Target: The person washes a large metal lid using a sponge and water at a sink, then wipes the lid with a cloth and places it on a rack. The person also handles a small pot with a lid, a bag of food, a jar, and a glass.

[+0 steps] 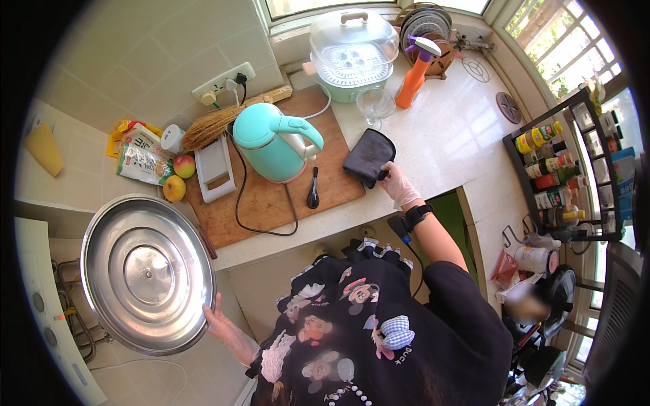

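My left hand, in a clear thin glove, grips the right rim of a large round stainless steel lid, which is tilted with its ringed face towards me, left of the counter. Gloved as well, my right hand pinches the edge of a folded black cloth at the right edge of a wooden board. On that board stand a turquoise electric kettle, a small black spoon and a white grater. Beyond the cloth are a clear glass bowl and an orange spray bottle.
A kettle cord loops over the board. Behind it lie a straw whisk broom, apples and food packets. A steamer stands by the window. To the right is a black spice rack; a stove is far left.
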`<state>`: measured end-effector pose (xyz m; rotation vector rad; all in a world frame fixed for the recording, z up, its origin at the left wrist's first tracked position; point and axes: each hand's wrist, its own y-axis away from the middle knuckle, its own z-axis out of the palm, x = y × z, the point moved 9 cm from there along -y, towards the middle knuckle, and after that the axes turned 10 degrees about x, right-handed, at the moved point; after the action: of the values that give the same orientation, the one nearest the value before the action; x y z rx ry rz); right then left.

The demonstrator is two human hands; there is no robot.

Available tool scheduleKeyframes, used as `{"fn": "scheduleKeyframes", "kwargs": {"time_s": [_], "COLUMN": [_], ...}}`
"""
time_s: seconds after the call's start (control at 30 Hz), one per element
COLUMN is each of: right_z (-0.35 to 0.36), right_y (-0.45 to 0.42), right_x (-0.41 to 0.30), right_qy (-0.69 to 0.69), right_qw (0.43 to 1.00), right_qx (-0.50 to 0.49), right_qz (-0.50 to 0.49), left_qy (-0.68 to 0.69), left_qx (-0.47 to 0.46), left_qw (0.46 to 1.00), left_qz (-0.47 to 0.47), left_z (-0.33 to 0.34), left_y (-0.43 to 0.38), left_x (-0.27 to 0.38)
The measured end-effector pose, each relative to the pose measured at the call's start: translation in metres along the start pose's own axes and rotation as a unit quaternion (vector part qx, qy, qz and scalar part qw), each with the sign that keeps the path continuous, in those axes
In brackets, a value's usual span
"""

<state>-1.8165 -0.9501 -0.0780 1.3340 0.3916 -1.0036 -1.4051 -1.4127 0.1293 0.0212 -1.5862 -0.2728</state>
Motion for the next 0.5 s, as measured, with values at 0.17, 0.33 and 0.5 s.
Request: {"fn": "scheduleKeyframes", "kwargs": {"time_s": [0.17, 0.33, 0.5], "right_z": [0.031, 0.001, 0.016], "right_y": [0.007, -0.031, 0.006], "right_x": [-0.002, 0.006, -0.041], "right_qy": [-0.288, -0.12, 0.023], "right_qw": [0.943, 0.992, 0.995], "right_qx": [0.049, 0.013, 0.093], "right_qz": [0.162, -0.021, -0.026], "left_qy": [0.003, 0.013, 0.018], "left_qx": [0.031, -0.002, 0.047], "left_qw": [0.999, 0.999, 0.999], "left_qz": [0.034, 0.047, 0.019], "left_z": [0.006, 0.02, 0.004], "left_y": [0.017, 0.014, 0.017], "left_x": [0.022, 0.027, 0.025]}}
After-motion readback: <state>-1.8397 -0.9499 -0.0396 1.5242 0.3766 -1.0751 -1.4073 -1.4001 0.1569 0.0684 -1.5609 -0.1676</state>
